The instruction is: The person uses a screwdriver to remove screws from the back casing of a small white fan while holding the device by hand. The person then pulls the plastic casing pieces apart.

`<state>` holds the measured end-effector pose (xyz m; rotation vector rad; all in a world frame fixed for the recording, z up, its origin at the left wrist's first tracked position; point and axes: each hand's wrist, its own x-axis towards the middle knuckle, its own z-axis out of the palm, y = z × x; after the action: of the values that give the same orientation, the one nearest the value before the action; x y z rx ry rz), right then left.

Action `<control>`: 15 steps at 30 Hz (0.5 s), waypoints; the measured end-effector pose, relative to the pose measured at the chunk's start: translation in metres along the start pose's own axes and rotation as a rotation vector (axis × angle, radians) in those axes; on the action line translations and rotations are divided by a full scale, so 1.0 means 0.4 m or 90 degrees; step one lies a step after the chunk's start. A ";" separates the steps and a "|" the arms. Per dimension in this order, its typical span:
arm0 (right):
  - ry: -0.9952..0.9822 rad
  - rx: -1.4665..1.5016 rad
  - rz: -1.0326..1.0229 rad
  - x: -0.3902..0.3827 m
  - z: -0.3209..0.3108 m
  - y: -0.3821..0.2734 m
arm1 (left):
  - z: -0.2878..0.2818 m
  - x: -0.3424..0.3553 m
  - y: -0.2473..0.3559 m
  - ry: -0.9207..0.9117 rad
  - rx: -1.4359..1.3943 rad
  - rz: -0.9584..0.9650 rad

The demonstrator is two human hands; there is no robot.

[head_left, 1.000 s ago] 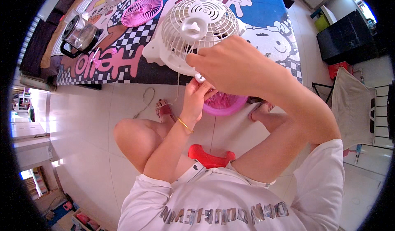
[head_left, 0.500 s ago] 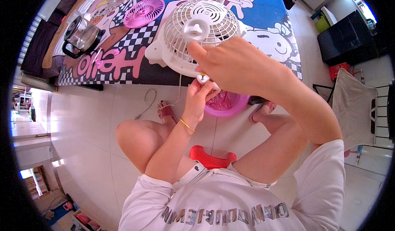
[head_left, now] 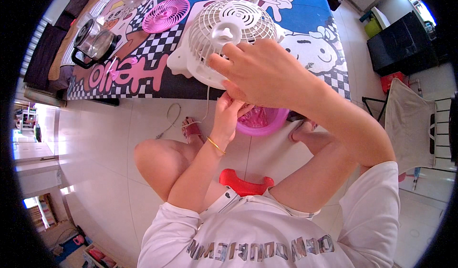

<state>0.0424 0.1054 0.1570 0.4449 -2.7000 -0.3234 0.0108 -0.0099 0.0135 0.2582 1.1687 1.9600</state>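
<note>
A white plastic fan (head_left: 228, 17) with a round slotted cage and a knob on its back lies on the table's near edge. Just below the cage, my left hand (head_left: 228, 117) is closed with fingertips pinched on a small white plastic piece, now covered by my other hand. My right hand (head_left: 267, 72) reaches across in front of the fan, directly over the left fingertips. Its fingers are curled, thumb and forefinger meeting near the piece; what they grip is hidden.
A pink fan grille (head_left: 166, 15) and a glass kettle (head_left: 94, 44) sit on the cartoon-print tablecloth (head_left: 298, 17). A purple basin (head_left: 265, 125) holds pink items on the floor beneath my hands. The fan's white cord (head_left: 208, 101) hangs over the edge. A red stool (head_left: 244, 184) is under me.
My right hand has rolled over and lowered onto the left fingertips, covering the small white piece that showed before. Its fingers curl differently now. My left hand and the fan are almost still.
</note>
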 end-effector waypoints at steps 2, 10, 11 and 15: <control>-0.011 0.055 -0.043 -0.007 -0.018 0.009 | 0.014 -0.011 0.016 0.010 0.000 0.009; -0.083 0.168 0.011 -0.010 -0.019 0.021 | -0.002 0.004 -0.003 0.000 0.026 0.005; -0.074 0.126 0.040 -0.008 -0.021 0.020 | -0.002 0.006 -0.004 -0.005 0.016 0.002; -0.055 0.061 0.027 0.000 -0.014 0.034 | -0.007 0.011 -0.006 0.004 0.010 -0.010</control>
<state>0.0411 0.1170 0.1660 0.4085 -2.8133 -0.2070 0.0077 -0.0080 0.0088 0.2508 1.1867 1.9391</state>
